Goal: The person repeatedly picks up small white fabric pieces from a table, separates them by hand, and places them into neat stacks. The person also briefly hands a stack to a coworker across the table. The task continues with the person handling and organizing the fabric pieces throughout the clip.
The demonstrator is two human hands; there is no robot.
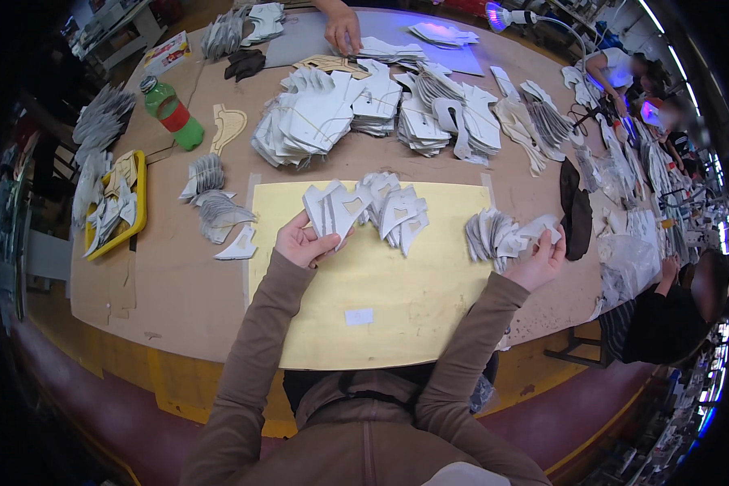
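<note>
a small fan of white cut pieces (342, 212) is held by the left hand (306, 243), pinched at its lower edge between thumb and fingers, above the left upper part of the yellow sheet (429, 324). at the right-hand stack (492, 237), the pale end piece (540, 227) is met by the bent, narrowly spaced fingers of the right hand (543, 263); whether it is firmly gripped cannot be made out. a middle stack (398, 212) is seen just beside the held fan, near the sheet's far edge

for good handling, the pinch should probably be light and near the edge, so that the pieces are not creased. edges are best squared before anything is laid down, and a single piece is best lifted by its corner, lest its neighbours be dragged along. the stacks would be better left apart, since they could easily be mixed

the held pieces look flat and thin, white on the face with greyish edges, curved in outline with pointed tips; a cut-out window is shown in the front one. similar shapes are found in the middle stack, overlapped and splayed
</note>
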